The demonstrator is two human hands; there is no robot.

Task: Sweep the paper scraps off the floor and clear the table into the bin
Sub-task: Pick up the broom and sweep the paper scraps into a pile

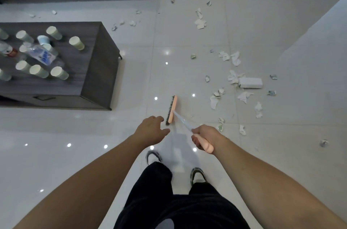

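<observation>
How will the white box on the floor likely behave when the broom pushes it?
The white box looks like thin card, so probably light. Lying flat-sided on glossy tile, it should slide rather than roll, perhaps skewing off the broom.

A wide lane of glossy pale floor tile [169,71] lay open between the dark wood-grain low table [97,71], crowded with pale paper cups [76,43] and clear plastic bottles [42,54], and the torn white paper scraps [235,58] and white cardboard box [250,82] strewn to the right.
</observation>
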